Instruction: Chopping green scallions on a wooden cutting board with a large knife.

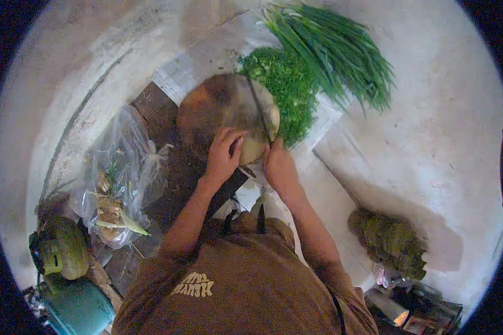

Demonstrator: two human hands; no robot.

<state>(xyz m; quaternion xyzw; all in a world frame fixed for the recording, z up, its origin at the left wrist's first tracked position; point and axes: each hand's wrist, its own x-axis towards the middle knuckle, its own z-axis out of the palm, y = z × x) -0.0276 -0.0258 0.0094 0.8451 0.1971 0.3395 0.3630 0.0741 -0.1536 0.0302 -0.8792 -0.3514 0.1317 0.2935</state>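
Note:
A round wooden chopping block [201, 106] lies before me, its right part paler than its dark left part. My right hand [280, 167] is shut around the near end of a knife [257, 102], seen as a thin dark line across the block's right side. My left hand [225, 153] rests at the block's near edge, fingers curled and thumb apart; blur hides whether anything is under its fingertips. Finely chopped green leaves [291, 96] are heaped against the block's right side. Beyond them lies a bunch of long green onions [339, 50].
Printed sheets [169, 81] lie under the block and greens. At left, a clear plastic bag [117, 188] holds brownish plant matter. Lower left are a green ribbed gourd or pumpkin [69, 251] and a teal container [79, 307]. A dark green lumpy heap [387, 243] sits at right.

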